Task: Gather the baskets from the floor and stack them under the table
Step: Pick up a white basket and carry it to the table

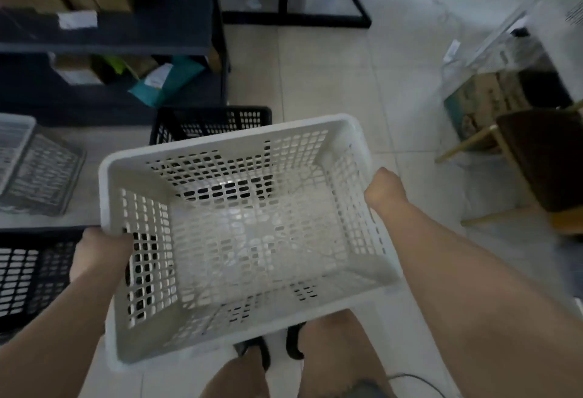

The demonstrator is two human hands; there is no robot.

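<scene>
A white perforated basket (246, 233) fills the middle of the view, lifted off the floor and empty. My left hand (97, 252) grips its left rim and my right hand (385, 191) grips its right rim. A black basket (208, 123) stands on the tiled floor just beyond it. Another black basket (28, 274) sits at the lower left beside my left arm. A grey basket (44, 173) and a pale one (12, 135) lie at the far left.
A dark shelf unit (126, 41) with cardboard boxes stands at the upper left. A black table frame (293, 16) stands on the floor ahead. A wooden chair (536, 161) and a box are on the right. My legs and feet show below the basket.
</scene>
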